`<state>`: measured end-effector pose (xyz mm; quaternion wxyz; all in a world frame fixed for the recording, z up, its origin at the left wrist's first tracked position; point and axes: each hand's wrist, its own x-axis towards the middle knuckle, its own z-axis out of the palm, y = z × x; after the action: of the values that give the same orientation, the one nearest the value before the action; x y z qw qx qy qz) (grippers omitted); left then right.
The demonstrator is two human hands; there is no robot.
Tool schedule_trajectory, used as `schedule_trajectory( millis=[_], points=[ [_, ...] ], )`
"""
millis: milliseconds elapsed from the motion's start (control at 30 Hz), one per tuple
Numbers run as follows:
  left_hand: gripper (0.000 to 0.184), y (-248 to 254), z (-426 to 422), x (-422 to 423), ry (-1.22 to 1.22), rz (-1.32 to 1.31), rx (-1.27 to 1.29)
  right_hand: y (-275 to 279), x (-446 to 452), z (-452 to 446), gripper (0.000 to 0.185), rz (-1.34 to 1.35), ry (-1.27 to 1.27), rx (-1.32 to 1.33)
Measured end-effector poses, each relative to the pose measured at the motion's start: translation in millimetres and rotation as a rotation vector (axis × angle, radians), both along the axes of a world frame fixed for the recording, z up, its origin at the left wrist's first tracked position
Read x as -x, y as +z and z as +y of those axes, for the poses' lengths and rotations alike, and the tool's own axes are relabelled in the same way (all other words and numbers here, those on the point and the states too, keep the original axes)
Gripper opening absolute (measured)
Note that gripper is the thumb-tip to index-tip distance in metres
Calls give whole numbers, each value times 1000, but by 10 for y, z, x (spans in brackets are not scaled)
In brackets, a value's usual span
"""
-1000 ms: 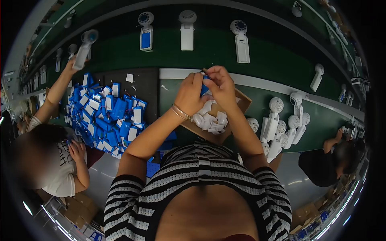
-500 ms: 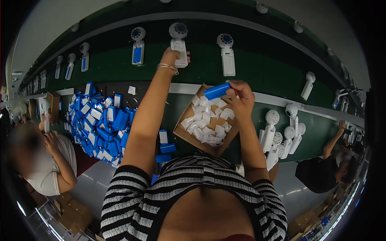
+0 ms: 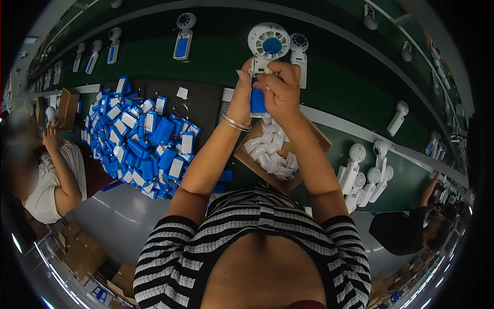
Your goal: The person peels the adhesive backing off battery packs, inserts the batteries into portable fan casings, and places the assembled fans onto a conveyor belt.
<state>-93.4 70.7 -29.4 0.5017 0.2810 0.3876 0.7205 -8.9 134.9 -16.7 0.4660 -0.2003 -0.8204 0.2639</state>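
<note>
My left hand (image 3: 240,103) is wrapped around the side of a white handheld fan (image 3: 268,41) with a round vented head. A blue battery pack (image 3: 258,103) lies in the fan's open handle. Over the top end of the battery, my right hand (image 3: 283,92) has its fingers pinched together; what is between the fingertips is hidden. Below my wrists is a cardboard box (image 3: 318,135) of folded white pieces (image 3: 270,149). To the left lies a heap of blue battery packs (image 3: 149,139), some with white faces.
Another white fan (image 3: 299,51) lies just behind my right hand. More fans with blue batteries (image 3: 182,38) line the green belt (image 3: 221,46). Several white fans (image 3: 360,175) stand grouped at right. A person (image 3: 56,175) sits at left, another (image 3: 401,229) at right.
My left hand has brought the fan closer and to the right. My right hand has moved up from above the box, and the blue battery now sits in the fan's handle.
</note>
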Motion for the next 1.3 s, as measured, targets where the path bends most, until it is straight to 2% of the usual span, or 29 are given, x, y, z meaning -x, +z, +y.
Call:
schedule_trajectory(
  millis=[133,200,267,333,367,400,467,533,567,633,700,733,767,833,867,900,967,1000,1033,1100,1133,1200,1267,1300],
  points=[
    [73,-259,-40,88,16,-63,49,-257,122,35,12,-114,41,0],
    [73,-405,-103,263,-18,-117,130,-330,232,56,10,-102,105,141],
    [65,-365,-244,541,1,278,305,-491,394,190,8,-138,139,317],
    [57,-157,-481,996,21,989,797,-696,614,465,7,-183,78,308],
    [49,-257,-619,1248,276,1527,907,-780,730,630,8,-241,55,325],
    [49,-222,-719,1537,212,1841,1129,-870,854,807,9,-297,26,340],
    [49,-181,-857,1827,-35,1982,1521,-1136,1035,1076,12,-236,121,351],
    [51,-343,-990,2006,-123,2002,1526,-1155,1106,1162,18,-327,-1,59],
    [52,-452,-1051,2081,-212,2018,1529,-1114,1061,1140,18,-327,-11,61],
    [53,-465,-1074,2125,-168,1995,1473,-665,859,895,20,-166,35,388],
    [47,-368,-1137,2032,-87,1895,1294,-542,449,695,19,-115,154,525],
    [40,-461,-1174,2039,56,1933,1181,-541,216,588,17,-80,198,631],
    [40,-515,-1212,2099,49,1937,1162,-554,-20,474,15,-44,241,736],
    [30,-566,-1238,2223,297,1256,936,-470,-425,239,15,-55,269,803],
    [30,-472,-1225,2170,323,954,840,-436,-562,125,15,-53,257,800],
    [30,-486,-1220,2148,315,956,835,-404,-666,5,15,-82,261,842],
    [36,-590,-1247,2122,446,1418,559,-344,-755,-143,14,-100,259,880],
    [35,-753,-1252,2166,552,1595,375,-297,-763,-195,14,-141,303,809],
    [35,-570,-1203,2000,547,1600,365,-249,-755,-239,14,-181,346,735],
    [31,-283,-1108,1583,786,1293,586,-158,-697,-284,15,-157,330,750],
    [36,-231,-1032,1473,954,1578,537,-109,-655,-294,15,-152,321,705],
    [47,47,-955,1007,468,455,611,42,-541,-354,16,-155,310,678],
    [54,271,-827,489,42,-194,588,253,-401,-447,20,-70,356,573],
    [54,364,-763,234,-46,-202,619,309,-362,-476,21,-78,355,449]
  ],
)
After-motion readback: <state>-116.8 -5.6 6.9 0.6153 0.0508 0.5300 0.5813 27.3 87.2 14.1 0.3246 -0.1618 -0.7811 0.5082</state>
